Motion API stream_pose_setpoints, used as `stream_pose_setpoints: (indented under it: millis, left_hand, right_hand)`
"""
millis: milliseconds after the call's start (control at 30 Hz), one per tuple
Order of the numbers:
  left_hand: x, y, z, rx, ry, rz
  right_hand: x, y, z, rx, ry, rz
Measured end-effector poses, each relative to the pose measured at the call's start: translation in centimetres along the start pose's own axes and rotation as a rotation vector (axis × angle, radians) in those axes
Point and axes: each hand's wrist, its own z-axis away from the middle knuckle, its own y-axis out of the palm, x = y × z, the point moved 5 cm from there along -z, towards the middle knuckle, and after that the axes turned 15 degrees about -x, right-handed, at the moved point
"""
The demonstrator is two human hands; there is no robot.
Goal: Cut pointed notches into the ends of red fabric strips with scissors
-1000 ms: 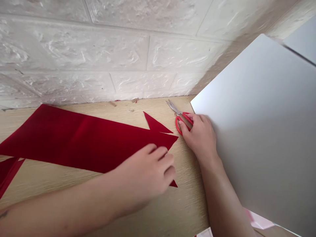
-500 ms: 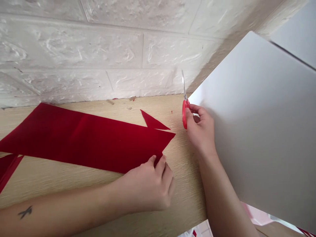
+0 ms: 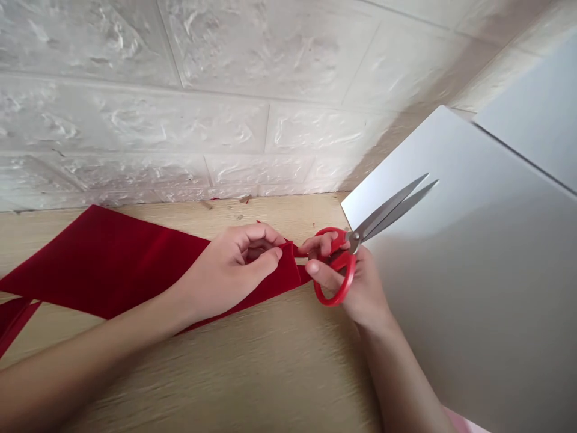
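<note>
A long piece of red fabric [image 3: 130, 258] lies on the wooden surface, its right end folded over on itself. My left hand [image 3: 243, 264] pinches the folded end between thumb and fingers. Just right of it, my right hand [image 3: 356, 282] has its fingers through the red handles of a pair of scissors [image 3: 354, 240]. The blades are slightly parted and point up and to the right, away from the fabric. My right fingertips come close to the folded edge; whether they touch it I cannot tell.
A white textured brick-pattern wall [image 3: 225, 132] rises behind the wooden surface [image 3: 270, 361]. On the right stands a large white panel [image 3: 473, 288]. More red fabric [image 3: 15, 319] lies at the far left, and small scraps [image 3: 243, 199] lie along the wall.
My left hand has lifted the fabric's right corner and folded it up and over. My right hand has moved down slightly, and the scissors have turned from pointing up to pointing right.
</note>
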Motion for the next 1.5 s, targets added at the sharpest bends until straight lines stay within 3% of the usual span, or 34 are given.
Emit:
stream_pose_setpoints:
  millis: [167, 367, 500, 733, 967, 1100, 1500]
  left_hand:
    - [0.2, 0.0, -0.4, -0.004, -0.007, 0.012]
    - [-0.2, 0.3, -0.1, 0.059, 0.049, 0.04]
    - [-0.5, 0.1, -0.5, 0.028, 0.103, -0.018]
    - [-0.8, -0.4, -0.7, -0.04, 0.198, -0.055]
    - [-2.7, -2.5, -1.3, -0.176, 0.286, -0.092]
    - [-2.9, -2.5, -1.5, -0.15, 0.269, -0.067]
    - [-1.9, -2.0, -1.3, -0.089, 0.203, -0.029]
  right_hand:
    - [0.0, 1.6, 0.8, -0.001, 0.019, 0.035]
    - [-0.2, 1.4, 1.0, -0.034, 0.01, 0.104]
    - [-0.2, 1.5, 0.9, -0.009, 0.014, 0.1]
    - [-0.7, 1.6, 1.2, 0.061, 0.144, 0.105]
    - [-0.7, 2.6, 1.9, 0.209, 0.072, 0.236]
    - [-0.9, 3.2, 1.9, 0.24, 0.002, 0.28]
    - [-1.5, 3.6, 2.0, 0.24, 0.021, 0.31]
